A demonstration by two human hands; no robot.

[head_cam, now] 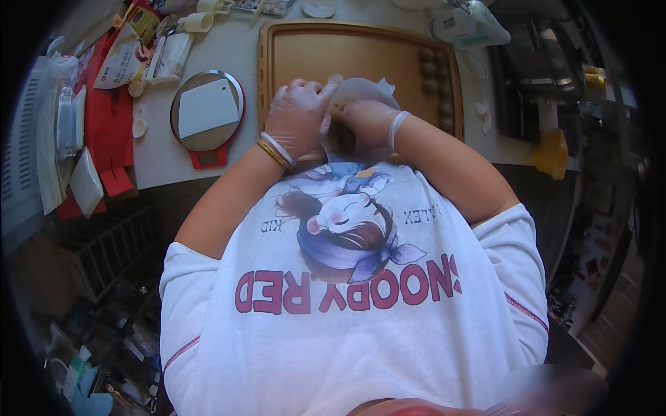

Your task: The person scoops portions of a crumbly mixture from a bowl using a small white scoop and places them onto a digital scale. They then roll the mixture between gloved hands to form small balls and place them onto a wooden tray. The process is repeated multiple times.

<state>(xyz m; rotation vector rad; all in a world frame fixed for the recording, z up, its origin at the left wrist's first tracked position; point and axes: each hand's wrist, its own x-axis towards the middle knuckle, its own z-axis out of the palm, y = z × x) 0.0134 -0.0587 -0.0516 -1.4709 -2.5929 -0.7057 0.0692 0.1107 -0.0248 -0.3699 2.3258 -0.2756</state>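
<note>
My left hand (302, 114), in a clear plastic glove, grips the left rim of a pale mixing bowl (364, 89) with a pouring lip. My right hand (368, 125), gloved too, reaches into the bowl with its fingers curled down and hidden from view. Some dark brown, lumpy food (343, 139) shows between the hands inside the bowl. Behind and under the bowl lies a gold-coloured baking tray (312, 52). Round brown balls (429, 70) stand in rows along the tray's right side.
To the left, a round kitchen scale (203, 140) with a red base carries a white flat scraper (208, 108). Farther left are food packets (125, 57) and eggshells (139, 125). A white bottle (471, 26) stands behind the tray's right corner, and a crumpled tissue (485, 117) lies right of it.
</note>
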